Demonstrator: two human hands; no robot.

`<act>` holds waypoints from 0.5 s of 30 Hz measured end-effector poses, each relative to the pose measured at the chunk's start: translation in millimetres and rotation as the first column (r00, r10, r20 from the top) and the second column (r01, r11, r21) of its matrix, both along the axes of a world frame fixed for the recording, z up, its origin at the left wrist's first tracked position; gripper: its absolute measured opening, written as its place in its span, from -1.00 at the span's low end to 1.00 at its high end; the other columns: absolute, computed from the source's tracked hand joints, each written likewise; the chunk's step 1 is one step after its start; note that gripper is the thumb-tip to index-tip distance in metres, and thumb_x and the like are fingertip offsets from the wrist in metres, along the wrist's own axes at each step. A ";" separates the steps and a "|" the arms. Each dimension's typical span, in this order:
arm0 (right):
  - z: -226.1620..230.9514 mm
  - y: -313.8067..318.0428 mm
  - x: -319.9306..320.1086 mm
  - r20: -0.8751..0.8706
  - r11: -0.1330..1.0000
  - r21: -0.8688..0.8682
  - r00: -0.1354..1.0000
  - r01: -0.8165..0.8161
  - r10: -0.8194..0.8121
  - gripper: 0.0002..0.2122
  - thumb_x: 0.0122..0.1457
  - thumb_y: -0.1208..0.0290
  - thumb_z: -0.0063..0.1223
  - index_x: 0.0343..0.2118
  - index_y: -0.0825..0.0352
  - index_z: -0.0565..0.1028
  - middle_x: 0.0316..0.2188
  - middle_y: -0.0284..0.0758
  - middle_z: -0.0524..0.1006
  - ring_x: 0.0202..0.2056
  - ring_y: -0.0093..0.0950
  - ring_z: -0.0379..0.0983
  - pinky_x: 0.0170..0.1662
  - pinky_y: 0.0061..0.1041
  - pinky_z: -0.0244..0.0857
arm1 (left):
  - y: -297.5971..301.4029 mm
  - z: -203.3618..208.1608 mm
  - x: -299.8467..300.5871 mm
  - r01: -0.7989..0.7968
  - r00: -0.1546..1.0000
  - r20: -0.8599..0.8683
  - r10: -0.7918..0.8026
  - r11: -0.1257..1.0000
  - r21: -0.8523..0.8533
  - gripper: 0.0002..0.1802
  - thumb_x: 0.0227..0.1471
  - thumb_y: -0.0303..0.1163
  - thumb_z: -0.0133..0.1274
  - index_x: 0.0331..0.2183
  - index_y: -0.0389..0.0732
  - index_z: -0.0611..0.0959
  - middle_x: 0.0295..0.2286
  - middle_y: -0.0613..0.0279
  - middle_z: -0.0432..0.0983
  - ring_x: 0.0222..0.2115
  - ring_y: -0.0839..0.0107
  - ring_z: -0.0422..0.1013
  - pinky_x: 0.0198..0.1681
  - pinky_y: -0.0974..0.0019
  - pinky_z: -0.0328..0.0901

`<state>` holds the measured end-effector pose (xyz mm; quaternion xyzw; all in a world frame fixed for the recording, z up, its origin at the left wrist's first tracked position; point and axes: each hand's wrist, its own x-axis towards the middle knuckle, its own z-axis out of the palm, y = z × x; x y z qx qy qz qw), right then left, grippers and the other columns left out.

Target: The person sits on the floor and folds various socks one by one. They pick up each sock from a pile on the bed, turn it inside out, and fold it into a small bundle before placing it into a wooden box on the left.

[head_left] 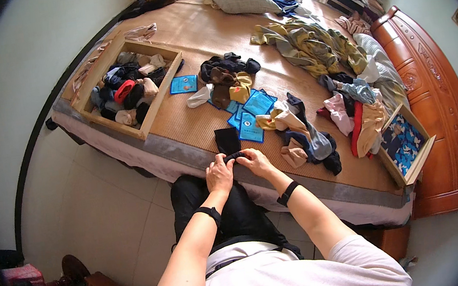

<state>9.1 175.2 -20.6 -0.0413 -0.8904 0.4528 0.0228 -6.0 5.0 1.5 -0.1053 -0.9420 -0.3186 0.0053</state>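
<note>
- The left hand [219, 172] pinches the black cloth roll [234, 156] at its 9 o'clock end.
- The right hand [254, 161] pinches the 3 o'clock end between thumb and fingers.
- The roll lies between both hands, over the bed's [177, 115] near edge; its long axis runs crosswise, the right end tipped slightly toward 2 o'clock.
- Just beyond, at 12 o'clock, lies flat black cloth [227, 141]; whether it joins the roll, I cannot tell.
- Blue packets [250, 128] lie at 1 o'clock.
- Farther, at 10 o'clock, a wooden box [163, 98] holds socks [126, 91].
</note>
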 end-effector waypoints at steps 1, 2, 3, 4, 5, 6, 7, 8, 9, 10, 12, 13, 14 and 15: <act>-1.4 -0.5 -1.3 -0.002 1.000 0.029 1.000 0.003 -0.003 -0.59 0.09 0.18 0.16 -0.11 0.38 0.49 -0.46 -0.26 0.47 -0.44 -0.43 0.39 -0.35 -0.44 0.30 | 0.6 -0.2 -0.3 -0.016 1.000 0.009 0.016 1.000 0.007 -0.59 0.10 0.00 -0.01 -0.19 -0.12 0.44 -0.39 -0.01 0.54 -0.30 0.01 0.46 -0.19 0.02 0.30; -2.5 -0.1 -1.8 -0.005 0.998 0.058 1.000 0.007 -0.007 -0.58 0.10 0.15 0.14 -0.12 0.41 0.48 -0.45 -0.24 0.48 -0.43 -0.42 0.40 -0.35 -0.43 0.29 | 1.0 -0.1 -0.4 -0.021 1.000 0.020 0.021 1.000 0.009 -0.59 0.10 0.01 -0.01 -0.20 -0.12 0.44 -0.39 -0.01 0.54 -0.30 0.01 0.46 -0.20 0.02 0.31; -2.9 -0.5 -1.8 0.014 0.998 0.058 1.000 -0.001 0.000 -0.57 0.09 0.14 0.15 -0.12 0.41 0.48 -0.45 -0.24 0.48 -0.42 -0.41 0.40 -0.35 -0.43 0.29 | 0.3 1.0 -0.5 -0.028 0.999 0.032 0.027 1.000 0.008 -0.59 0.09 0.02 -0.01 -0.20 -0.11 0.44 -0.39 0.00 0.54 -0.30 0.00 0.46 -0.22 0.01 0.32; -3.0 -0.5 -1.4 0.032 0.998 0.058 0.999 -0.008 0.006 -0.57 0.08 0.12 0.15 -0.13 0.40 0.48 -0.45 -0.24 0.48 -0.41 -0.41 0.40 -0.34 -0.43 0.29 | 0.1 2.0 -0.8 -0.033 0.998 0.044 0.033 0.999 0.007 -0.59 0.09 0.03 -0.01 -0.21 -0.10 0.45 -0.40 0.00 0.55 -0.30 0.00 0.46 -0.23 0.01 0.33; -3.0 -0.1 -0.9 0.050 0.998 0.058 0.999 -0.015 0.012 -0.56 0.08 0.10 0.15 -0.14 0.40 0.48 -0.44 -0.23 0.48 -0.41 -0.41 0.40 -0.34 -0.43 0.28 | 0.5 3.0 -2.1 -0.019 0.999 0.030 0.019 1.000 -0.002 -0.61 0.09 0.02 0.00 -0.21 -0.08 0.45 -0.40 0.05 0.55 -0.31 0.03 0.47 -0.23 0.04 0.33; 7.4 -2.9 0.4 0.077 0.998 0.059 0.997 -0.019 0.015 -0.54 0.06 0.08 0.15 -0.13 0.40 0.48 -0.44 -0.21 0.48 -0.39 -0.40 0.41 -0.32 -0.42 0.29 | -0.5 3.8 -3.5 -0.007 1.000 0.017 0.008 1.000 -0.013 -0.62 0.08 0.01 0.00 -0.21 -0.06 0.45 -0.41 0.10 0.56 -0.31 0.07 0.47 -0.24 0.06 0.34; 9.0 -4.2 0.3 0.086 0.999 0.047 0.996 -0.012 0.008 -0.54 0.06 0.08 0.15 -0.14 0.40 0.48 -0.42 -0.20 0.48 -0.37 -0.39 0.41 -0.31 -0.42 0.29 | -1.6 3.6 -4.3 0.004 1.000 0.005 -0.004 1.000 -0.025 -0.64 0.08 0.00 0.01 -0.22 -0.04 0.46 -0.41 0.15 0.57 -0.32 0.10 0.47 -0.24 0.09 0.34; 9.7 -5.6 0.0 0.096 0.999 0.035 0.995 -0.004 0.001 -0.55 0.06 0.09 0.14 -0.14 0.40 0.48 -0.41 -0.20 0.48 -0.35 -0.39 0.41 -0.29 -0.42 0.28 | -2.7 0.0 -5.0 0.003 1.000 0.005 -0.003 1.000 -0.025 -0.64 0.08 0.00 0.00 -0.21 -0.04 0.46 -0.40 0.15 0.56 -0.30 0.10 0.47 -0.24 0.09 0.34; 10.9 -5.0 -0.4 0.103 1.000 0.027 0.995 0.007 -0.010 -0.55 0.06 0.09 0.14 -0.15 0.40 0.48 -0.40 -0.20 0.48 -0.33 -0.39 0.40 -0.28 -0.42 0.28 | -1.7 -2.3 -6.6 0.005 1.000 0.001 -0.005 1.000 -0.023 -0.63 0.09 0.01 0.00 -0.19 -0.04 0.47 -0.39 0.16 0.56 -0.29 0.10 0.46 -0.23 0.08 0.34; 11.8 -5.2 -1.5 0.129 1.000 -0.005 0.992 0.015 -0.014 -0.56 0.07 0.09 0.12 -0.15 0.40 0.48 -0.38 -0.18 0.48 -0.31 -0.36 0.41 -0.26 -0.40 0.28 | -1.0 -4.2 -7.4 0.007 1.000 -0.002 -0.007 1.000 -0.020 -0.63 0.09 0.01 -0.01 -0.18 -0.03 0.47 -0.37 0.16 0.55 -0.28 0.11 0.46 -0.23 0.08 0.34; 10.9 -7.1 -4.0 0.184 0.997 -0.068 0.983 0.032 -0.019 -0.57 0.08 0.09 0.07 -0.16 0.41 0.48 -0.34 -0.14 0.48 -0.27 -0.30 0.41 -0.21 -0.36 0.29 | 0.2 -3.4 -5.8 0.000 1.000 -0.011 -0.001 1.000 -0.029 -0.60 0.06 -0.03 0.04 -0.13 -0.04 0.47 -0.28 0.18 0.50 -0.20 0.13 0.42 -0.19 0.10 0.33; 9.3 -8.0 -4.5 0.170 0.999 -0.028 0.985 0.046 -0.041 -0.57 0.09 0.09 0.04 -0.17 0.41 0.48 -0.32 -0.12 0.48 -0.24 -0.27 0.41 -0.18 -0.34 0.28 | 0.6 -0.6 -4.5 -0.003 1.000 -0.014 0.003 0.999 -0.034 -0.58 0.04 -0.05 0.06 -0.11 -0.04 0.46 -0.23 0.19 0.48 -0.16 0.15 0.40 -0.17 0.11 0.32; 7.5 -9.3 -4.7 0.155 0.998 0.012 0.986 0.061 -0.062 -0.57 0.09 0.09 0.01 -0.18 0.41 0.48 -0.29 -0.10 0.48 -0.21 -0.23 0.41 -0.16 -0.33 0.28 | 0.5 1.2 -3.3 0.002 0.994 -0.112 -0.004 1.000 -0.015 -0.56 0.02 -0.08 0.09 -0.10 -0.05 0.46 -0.19 0.21 0.44 -0.13 0.17 0.37 -0.14 0.13 0.31; 2.6 -7.6 -4.8 0.138 0.995 0.053 0.987 0.080 -0.087 -0.58 0.10 0.09 -0.01 -0.19 0.41 0.48 -0.27 -0.08 0.48 -0.19 -0.20 0.41 -0.14 -0.31 0.28 | 0.8 6.0 -2.1 0.013 0.978 -0.209 -0.012 1.000 0.005 -0.54 -0.01 -0.12 0.12 -0.09 -0.06 0.45 -0.15 0.24 0.39 -0.10 0.19 0.34 -0.11 0.14 0.29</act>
